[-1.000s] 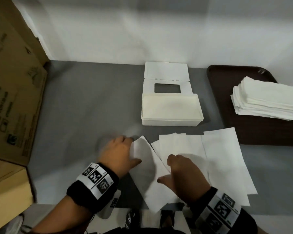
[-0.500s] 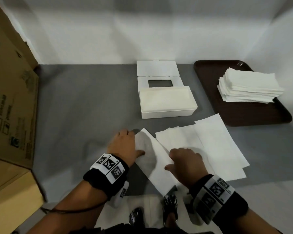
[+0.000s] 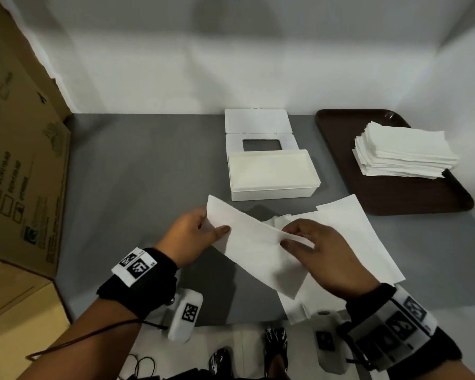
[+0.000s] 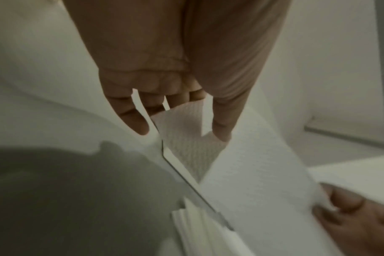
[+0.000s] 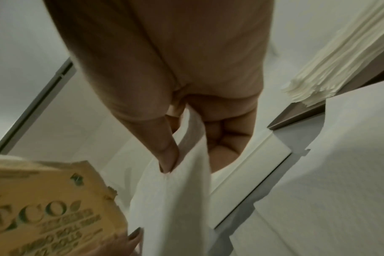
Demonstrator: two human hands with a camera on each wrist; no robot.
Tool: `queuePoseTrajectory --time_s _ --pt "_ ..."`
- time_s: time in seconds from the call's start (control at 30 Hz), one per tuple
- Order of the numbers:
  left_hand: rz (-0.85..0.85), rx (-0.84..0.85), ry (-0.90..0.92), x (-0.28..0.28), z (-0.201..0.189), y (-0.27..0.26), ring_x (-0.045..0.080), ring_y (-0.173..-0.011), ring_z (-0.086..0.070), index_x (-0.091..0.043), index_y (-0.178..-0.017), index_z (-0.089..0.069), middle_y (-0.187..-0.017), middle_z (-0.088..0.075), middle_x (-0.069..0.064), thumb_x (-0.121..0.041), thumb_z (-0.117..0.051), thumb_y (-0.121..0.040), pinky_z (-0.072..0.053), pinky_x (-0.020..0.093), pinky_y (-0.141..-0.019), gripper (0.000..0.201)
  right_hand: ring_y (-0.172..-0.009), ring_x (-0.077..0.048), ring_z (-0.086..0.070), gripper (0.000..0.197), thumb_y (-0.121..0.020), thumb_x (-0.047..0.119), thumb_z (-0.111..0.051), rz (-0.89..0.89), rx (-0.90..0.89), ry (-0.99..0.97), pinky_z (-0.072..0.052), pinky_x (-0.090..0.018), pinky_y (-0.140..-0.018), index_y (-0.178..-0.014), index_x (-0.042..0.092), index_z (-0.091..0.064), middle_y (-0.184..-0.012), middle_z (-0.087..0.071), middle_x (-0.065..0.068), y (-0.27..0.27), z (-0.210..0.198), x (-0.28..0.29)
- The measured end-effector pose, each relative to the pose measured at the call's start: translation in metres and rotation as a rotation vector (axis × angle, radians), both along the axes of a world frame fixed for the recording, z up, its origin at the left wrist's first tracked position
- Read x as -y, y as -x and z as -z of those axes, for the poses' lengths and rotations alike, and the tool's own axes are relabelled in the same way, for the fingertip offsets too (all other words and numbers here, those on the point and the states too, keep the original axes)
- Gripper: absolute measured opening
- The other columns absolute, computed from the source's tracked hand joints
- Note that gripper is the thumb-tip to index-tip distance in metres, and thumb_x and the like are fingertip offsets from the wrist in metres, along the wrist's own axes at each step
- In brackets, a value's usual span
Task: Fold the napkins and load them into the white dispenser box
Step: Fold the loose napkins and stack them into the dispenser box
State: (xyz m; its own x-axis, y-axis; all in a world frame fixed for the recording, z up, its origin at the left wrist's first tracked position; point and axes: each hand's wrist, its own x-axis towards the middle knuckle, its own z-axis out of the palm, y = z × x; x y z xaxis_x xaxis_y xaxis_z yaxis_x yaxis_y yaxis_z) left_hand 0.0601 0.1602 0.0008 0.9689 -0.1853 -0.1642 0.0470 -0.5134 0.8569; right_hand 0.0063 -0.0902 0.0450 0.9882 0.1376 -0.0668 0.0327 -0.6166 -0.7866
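Observation:
A white napkin is lifted off the grey table, held between both hands. My left hand pinches its left end, thumb on top; in the left wrist view the napkin runs from that thumb toward my right hand. My right hand pinches its right edge, and in the right wrist view the napkin hangs from thumb and fingers. Several loose napkins lie flat under it. The white dispenser box stands behind, its lid folded back.
A brown tray at the right carries a stack of napkins. Cardboard boxes line the left side. A grey table spreads between them, with a white wall behind. Shoes show below the table's front edge.
Both hands have picked the napkin up from the table, where they pressed on it before. The head view has swung, bringing the tray fully into sight.

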Motion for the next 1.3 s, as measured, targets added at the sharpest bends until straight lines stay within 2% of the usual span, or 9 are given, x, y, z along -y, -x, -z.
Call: queuePoseTrajectory --time_s 0.17,0.27,0.37,0.53,0.67,0.77,0.97,1.13,1.3 --pt "-0.077 -0.053 0.340 0.014 -0.014 -0.011 0.010 -0.081 -0.070 -0.009 -0.104 -0.066 -0.093 -0.074 -0.002 -0.013 -0.056 -0.094 -0.056 0.026 -0.075 0.015 -0.080 -0.016 -0.068 0.008 -0.085 0.015 -0.070 0.190 -0.117 -0.321 -0.051 -0.029 -0.072 -0.093 0.019 -0.069 -0.090 -0.074 0.000 -0.028 -0.001 0.028" --pt "-0.164 -0.030 0.357 0.027 -0.020 -0.025 0.000 -0.065 -0.061 -0.008 -0.110 -0.061 -0.089 -0.070 -0.004 -0.017 -0.052 -0.097 -0.046 0.017 -0.054 0.018 -0.068 -0.021 -0.060 0.011 -0.086 0.013 -0.069 0.196 -0.301 -0.540 -0.049 -0.032 -0.064 -0.096 0.016 -0.071 -0.087 -0.072 -0.010 -0.044 0.003 0.043" --pt "-0.208 -0.027 0.287 0.039 -0.021 -0.041 0.003 -0.072 -0.061 -0.018 -0.112 -0.060 -0.096 -0.069 -0.005 -0.022 -0.046 -0.099 -0.046 0.020 -0.058 0.019 -0.069 -0.024 -0.065 0.011 -0.089 0.013 -0.065 0.172 -0.359 -0.534 -0.047 -0.028 -0.062 -0.098 0.010 -0.069 -0.089 -0.073 -0.013 -0.062 0.007 0.055" --pt "-0.281 -0.011 0.170 0.059 -0.019 -0.075 0.020 -0.068 -0.058 -0.013 -0.098 -0.060 -0.081 -0.065 0.004 -0.027 -0.050 -0.094 -0.049 0.036 -0.067 0.018 -0.061 -0.016 -0.066 0.008 -0.091 0.012 -0.063 0.231 -0.173 -0.345 -0.046 -0.026 -0.054 -0.084 0.009 -0.067 -0.080 -0.072 -0.009 -0.110 0.010 0.071" --pt "-0.428 0.113 -0.007 0.074 -0.017 -0.104 0.016 -0.073 -0.059 -0.013 -0.110 -0.051 -0.079 -0.060 -0.003 -0.016 -0.066 -0.086 -0.044 0.022 -0.063 0.028 -0.075 -0.024 -0.071 0.016 -0.080 0.026 -0.073 0.237 -0.050 -0.135 -0.060 -0.044 -0.071 -0.083 0.012 -0.065 -0.080 -0.072 -0.007 -0.154 0.019 0.082" --pt "-0.483 0.163 -0.106 0.083 -0.012 -0.115 0.005 -0.063 -0.050 -0.012 -0.120 -0.044 -0.072 -0.051 -0.006 -0.013 -0.070 -0.082 -0.036 0.018 -0.058 0.046 -0.072 -0.017 -0.062 0.020 -0.079 0.028 -0.075 0.219 0.019 0.056 -0.054 -0.033 -0.074 -0.089 0.018 -0.060 -0.070 -0.061 0.004 -0.174 0.024 0.083" --pt "-0.418 0.153 -0.320 0.095 -0.006 -0.125 0.020 -0.070 -0.055 -0.014 -0.121 -0.040 -0.083 -0.055 0.001 -0.014 -0.067 -0.084 -0.045 0.030 -0.069 0.046 -0.082 -0.018 -0.062 0.027 -0.088 0.034 -0.064 0.075 0.129 0.412 -0.050 -0.031 -0.074 -0.110 0.023 -0.054 -0.084 -0.061 0.008 -0.187 0.034 0.081" --pt "-0.381 0.158 -0.463 0.103 -0.005 -0.127 0.032 -0.083 -0.063 -0.014 -0.124 -0.039 -0.087 -0.058 0.004 -0.013 -0.064 -0.085 -0.052 0.038 -0.073 0.047 -0.084 -0.019 -0.063 0.029 -0.089 0.035 -0.062 0.002 0.206 0.509 -0.055 -0.034 -0.071 -0.113 0.023 -0.053 -0.089 -0.066 0.002 -0.191 0.034 0.080" --pt "-0.364 0.246 -0.636 0.108 -0.010 -0.128 0.034 -0.102 -0.052 -0.012 -0.118 -0.052 -0.115 -0.048 0.012 -0.011 -0.069 -0.080 -0.049 0.043 -0.080 0.041 -0.104 -0.024 -0.053 0.041 -0.084 0.024 -0.069 -0.045 0.226 0.543 -0.050 -0.039 -0.085 -0.120 0.019 -0.050 -0.110 -0.056 -0.003 -0.195 0.031 0.075"
